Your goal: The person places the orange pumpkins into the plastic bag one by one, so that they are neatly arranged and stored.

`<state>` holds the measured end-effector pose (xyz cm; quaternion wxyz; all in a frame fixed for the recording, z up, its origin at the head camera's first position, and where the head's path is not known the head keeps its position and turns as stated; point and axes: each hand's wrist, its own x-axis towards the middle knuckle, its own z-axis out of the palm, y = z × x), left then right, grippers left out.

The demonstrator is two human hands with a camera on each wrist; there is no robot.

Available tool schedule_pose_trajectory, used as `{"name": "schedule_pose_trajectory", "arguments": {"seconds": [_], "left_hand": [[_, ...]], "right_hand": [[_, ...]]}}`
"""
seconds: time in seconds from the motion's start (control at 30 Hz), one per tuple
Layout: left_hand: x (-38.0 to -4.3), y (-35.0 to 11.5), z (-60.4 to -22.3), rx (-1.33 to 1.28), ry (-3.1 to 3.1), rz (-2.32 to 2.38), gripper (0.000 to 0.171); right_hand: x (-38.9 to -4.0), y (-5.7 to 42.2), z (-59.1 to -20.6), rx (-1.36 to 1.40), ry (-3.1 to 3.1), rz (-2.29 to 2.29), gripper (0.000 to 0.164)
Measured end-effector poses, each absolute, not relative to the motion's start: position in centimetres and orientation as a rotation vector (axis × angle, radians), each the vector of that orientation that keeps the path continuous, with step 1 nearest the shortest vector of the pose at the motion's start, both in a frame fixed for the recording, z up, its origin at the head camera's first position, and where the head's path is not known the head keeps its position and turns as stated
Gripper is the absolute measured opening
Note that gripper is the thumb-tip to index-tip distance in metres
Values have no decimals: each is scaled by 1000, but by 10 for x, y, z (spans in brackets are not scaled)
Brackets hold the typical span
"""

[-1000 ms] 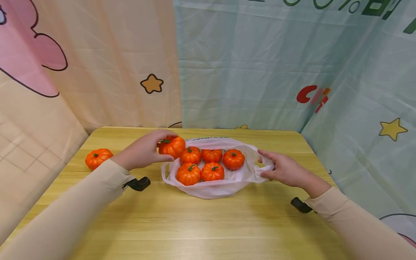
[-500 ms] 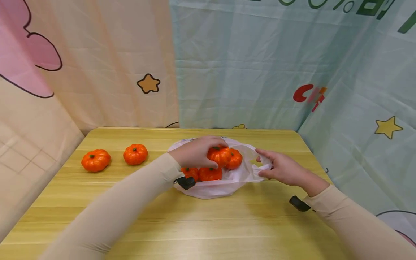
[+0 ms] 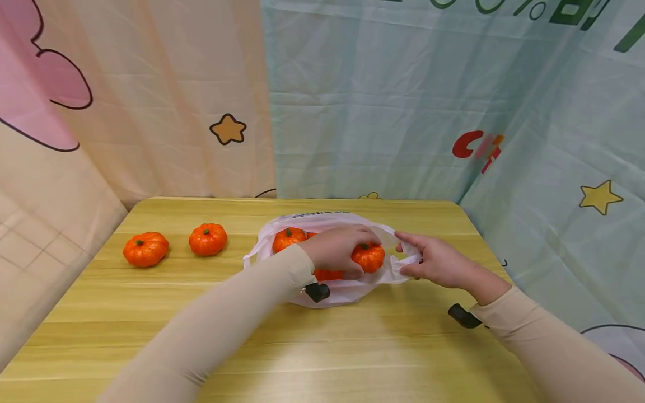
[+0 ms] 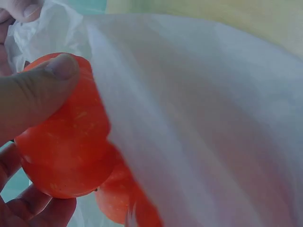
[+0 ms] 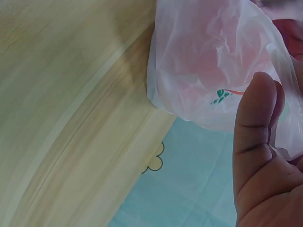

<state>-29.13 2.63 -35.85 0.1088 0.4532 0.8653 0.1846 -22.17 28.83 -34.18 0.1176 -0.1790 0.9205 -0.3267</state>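
Observation:
My left hand [image 3: 335, 250] grips a small orange pumpkin [image 3: 370, 259] inside the mouth of a white plastic bag [image 3: 330, 295]. In the left wrist view the thumb lies over this pumpkin [image 4: 66, 146], with fingers beneath it and another pumpkin [image 4: 116, 196] just behind. More pumpkins lie in the bag, such as the one at its left side [image 3: 287, 239]; my hand and forearm partly hide the others. At the bag's right end, my right hand [image 3: 443, 262] pinches the handle between thumb and fingers, holding that side out.
Two more orange pumpkins, one at far left [image 3: 146, 249] and one nearer the bag [image 3: 208, 239], sit on the wooden table [image 3: 322, 352]. Behind the table's back edge hang printed curtains [image 3: 363, 123], which also enclose both sides.
My left hand has moved right with a pumpkin, from the bag's left edge to its right half. The second table pumpkin has come into view. My right hand keeps its hold on the handle.

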Motion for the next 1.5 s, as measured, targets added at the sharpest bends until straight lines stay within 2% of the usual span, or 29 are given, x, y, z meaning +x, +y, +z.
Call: {"name": "schedule_pose_trajectory", "arguments": {"seconds": [0.33, 0.9, 1.3, 1.5], "left_hand": [[-288, 33, -364, 1423, 2505, 446, 60], [-288, 33, -379, 1333, 2537, 357, 64], [-290, 31, -379, 1393, 2527, 331, 49], [-290, 30, -380, 1370, 2534, 327, 48]], "right_hand": [[-220, 288, -339, -528, 2679, -948, 81], [-216, 290, -339, -533, 2633, -935, 80], [-218, 292, -341, -542, 2634, -916, 80], [-218, 292, -342, -538, 2625, -929, 81]]}}
